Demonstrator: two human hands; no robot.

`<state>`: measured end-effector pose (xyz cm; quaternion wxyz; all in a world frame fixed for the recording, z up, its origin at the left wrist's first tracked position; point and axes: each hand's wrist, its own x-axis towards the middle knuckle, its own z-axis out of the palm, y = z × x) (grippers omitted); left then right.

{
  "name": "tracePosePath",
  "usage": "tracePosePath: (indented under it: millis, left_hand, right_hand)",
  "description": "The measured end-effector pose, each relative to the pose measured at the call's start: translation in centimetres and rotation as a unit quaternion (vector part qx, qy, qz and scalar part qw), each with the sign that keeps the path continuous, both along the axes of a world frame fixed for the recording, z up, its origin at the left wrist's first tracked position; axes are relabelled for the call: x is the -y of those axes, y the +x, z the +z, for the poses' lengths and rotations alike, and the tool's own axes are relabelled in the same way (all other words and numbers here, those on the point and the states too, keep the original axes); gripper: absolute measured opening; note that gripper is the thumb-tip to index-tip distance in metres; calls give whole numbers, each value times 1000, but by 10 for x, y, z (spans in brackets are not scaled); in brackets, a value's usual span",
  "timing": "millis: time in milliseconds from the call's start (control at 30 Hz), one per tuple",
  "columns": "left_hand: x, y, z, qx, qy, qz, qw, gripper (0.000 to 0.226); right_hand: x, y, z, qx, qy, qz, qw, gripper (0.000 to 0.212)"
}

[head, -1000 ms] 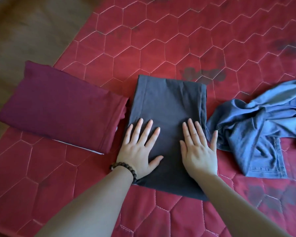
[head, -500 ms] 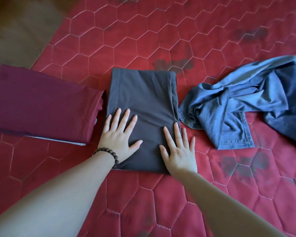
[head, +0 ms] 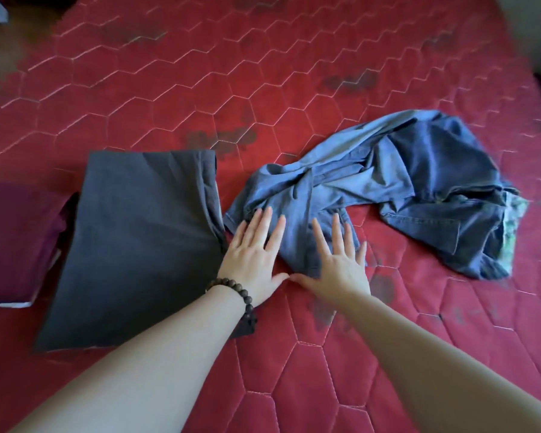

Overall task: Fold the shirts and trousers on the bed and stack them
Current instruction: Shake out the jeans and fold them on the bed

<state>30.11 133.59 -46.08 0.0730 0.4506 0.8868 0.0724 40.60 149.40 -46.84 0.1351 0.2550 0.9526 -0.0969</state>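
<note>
Item: blue denim garment (head: 397,189), crumpled, unfolded, lying right of centre on the red quilted bed (head: 294,73). Whether shirt or trousers cannot be told for certain from the heap; a stitched hem and what looks like a pocket panel show at its right side. Orientation: the mass runs roughly from lower left to upper right of the frame, its long axis on that diagonal, with one narrow flap pointing down toward the lower centre. Left hand (head: 253,251): flat, fingers straight and spread, resting on the near left edge of the denim, gripping nothing; a beaded bracelet (head: 235,292) sits at the wrist. Right hand (head: 338,260): likewise flat and spread, laid over the downward flap, holding nothing; thumb tips of the two hands nearly meet. Adjacent stock: grey folded garment (head: 138,239), a neat rectangle at centre left, just beside the denim; maroon folded garment (head: 16,239) at the far left edge, partly out of frame, touching or nearly touching the grey one. Step in hand, as judged: starting on the denim. Handling advice: pinch the fabric at two corners or a seam, lift and shake it open, lay it flat with its long axis running away from the person, smooth outward from the middle, then fold. Denim is stiff; creases should be pressed firmly.
</note>
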Motion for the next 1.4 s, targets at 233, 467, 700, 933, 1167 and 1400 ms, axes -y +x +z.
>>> tracePosePath:
  millis: [233, 467, 700, 933, 1167, 1400]
  left_hand:
    - [-45, -7, -26, 39, -31, 86, 995, 95]
    - [-26, 60, -18, 41, -25, 74, 996, 81]
    - [8, 154, 9, 83, -105, 58, 989, 83]
    - [-60, 162, 47, 67, -21, 63, 996, 61]
    - [-193, 152, 28, 87, 15, -18, 996, 80]
    - [-299, 130, 1, 53, 46, -64, 995, 105]
  right_hand:
    - [-20, 17, -30, -46, 14, 42, 998, 65]
    - [11, 90, -28, -75, -22, 32, 996, 57]
    - [58, 185, 0, -10, -114, 2, 993, 60]
    - [-23, 181, 43, -126, -144, -99, 977, 55]
    - [-176, 193, 34, -166, -20, -226, 960, 83]
    - [-272, 180, -5, -101, 9, -253, 962, 126]
